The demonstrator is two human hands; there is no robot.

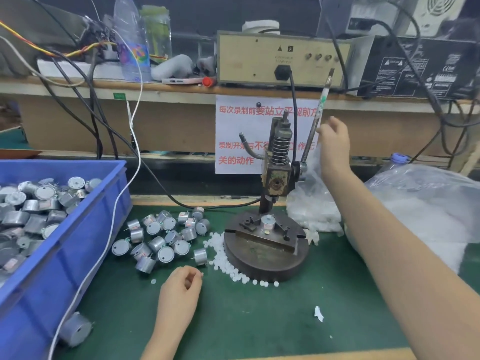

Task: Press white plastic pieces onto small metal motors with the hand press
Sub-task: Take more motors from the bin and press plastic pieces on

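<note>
Item 1. Dark metal hand press with coiled spring (279,162), centre of frame, upright on a round, rust-brown iron base (262,263). Its long thin lever (317,120) stands raised, tilting right.

Item 2. Small silver cylindrical motor (267,221), seated in the fixture on the base, below the ram and apart from it.

Item 3. Small white plastic pieces (228,267), scattered along the lower-left rim of the base on the green bench mat (285,320).

Item 4. Loose silver motors (163,237), heaped left of centre; more fill the blue plastic crate (85,229) at far left.

Item 5. Right hand (333,141), upper right of centre, fingers loosely spread just beside the lever; contact cannot be told.

Item 6. Left hand (181,284), lower centre, resting on the mat, fingers curled toward the thumb; whether they pinch a piece cannot be told.

Item 7. Clear plastic bag (428,203), right edge.
</note>
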